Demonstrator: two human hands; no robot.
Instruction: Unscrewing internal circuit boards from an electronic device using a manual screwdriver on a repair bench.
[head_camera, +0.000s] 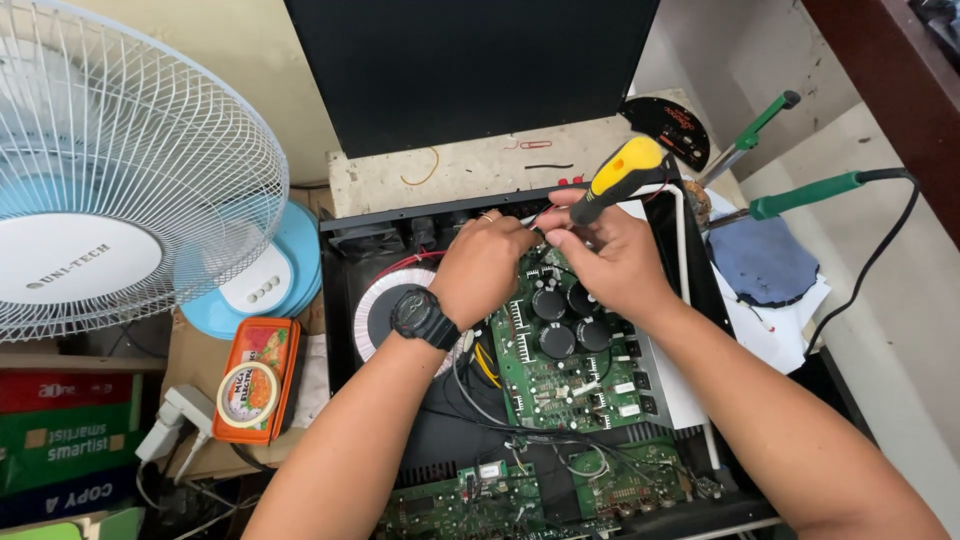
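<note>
An opened black amplifier chassis (340, 290) lies in front of me, with a green circuit board (570, 385) carrying large black capacitors (558, 340) and a round transformer (375, 315) at its left. My right hand (610, 260) grips a screwdriver with a yellow and black handle (625, 172), its tip down near the board's far edge. My left hand (485, 265), with a black wristwatch (420, 318) and a ring, rests beside it at the same spot, its fingers curled on something small that I cannot make out.
A white and blue table fan (110, 180) stands at the left. An orange tin (262, 375) with a tape roll (248, 393) lies beside the chassis. Two green-handled soldering irons (800, 200) rest at the right near a blue cloth (765, 262). More boards (470, 500) sit at the near edge.
</note>
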